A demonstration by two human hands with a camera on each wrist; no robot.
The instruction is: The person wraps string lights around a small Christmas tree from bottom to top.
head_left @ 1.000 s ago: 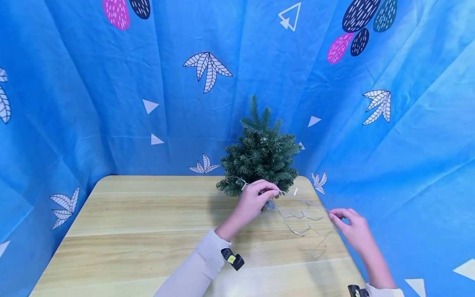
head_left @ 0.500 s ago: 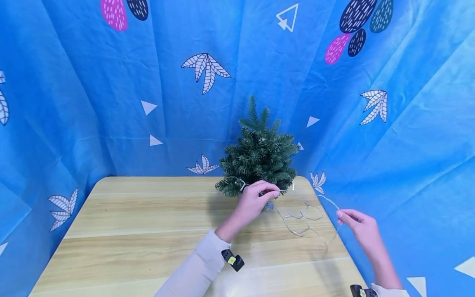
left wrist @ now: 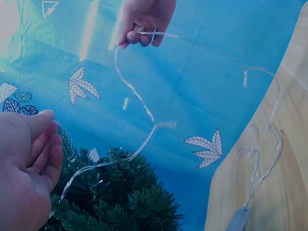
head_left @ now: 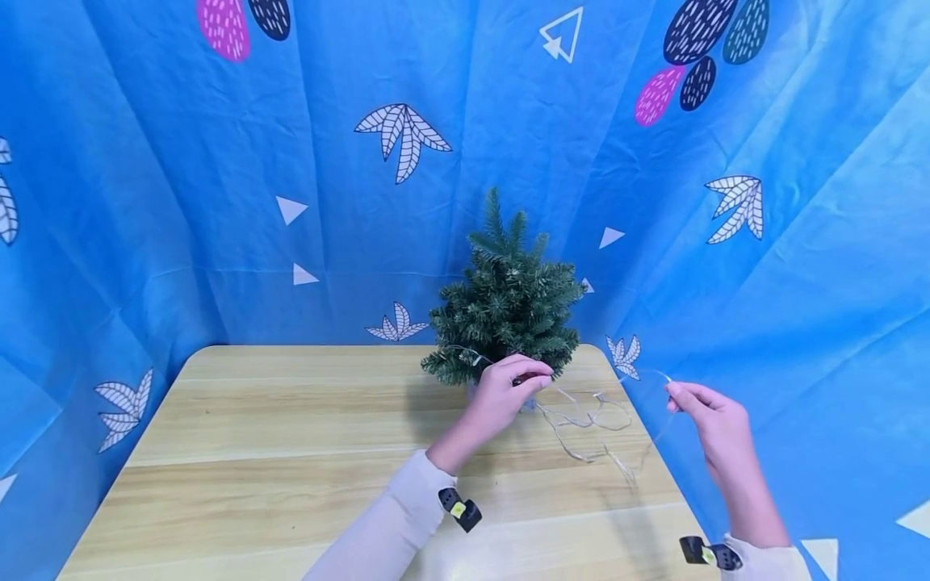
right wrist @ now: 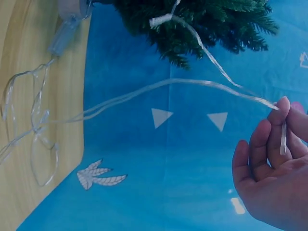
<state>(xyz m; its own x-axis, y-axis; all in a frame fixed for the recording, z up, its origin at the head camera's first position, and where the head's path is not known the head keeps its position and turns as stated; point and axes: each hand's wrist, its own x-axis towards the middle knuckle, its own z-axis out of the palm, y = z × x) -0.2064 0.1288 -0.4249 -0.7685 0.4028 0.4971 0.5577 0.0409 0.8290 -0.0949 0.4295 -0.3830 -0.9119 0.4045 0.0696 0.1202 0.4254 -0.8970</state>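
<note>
A string of fairy lights (left wrist: pixel 139 98) on clear wire runs from the tree to my right hand (head_left: pixel 719 424). In the right wrist view, thumb and forefinger pinch the wire, with a small bulb hanging below them. My left hand (head_left: pixel 501 395) hovers at the front of the small artificial Christmas tree (head_left: pixel 508 294), near its lower branches. Its fingers (left wrist: pixel 50 161) are loosely bent, and in the left wrist view the wire passes behind the hand, with nothing visible between the fingertips. More wire (head_left: pixel 577 424) lies in loops on the table, joined to a translucent piece (right wrist: pixel 65 36) beside the tree's base.
The wooden table (head_left: pixel 291 452) carries the tree at its back right. Blue patterned cloth (head_left: pixel 392 234) hangs close behind and along both sides. The right hand is over the table's right edge. Loose wire loops lie between the two hands.
My right hand has moved right and slightly up, drawing the wire with it. The left hand has barely shifted; the wire that showed at its fingertips no longer appears pinched there.
</note>
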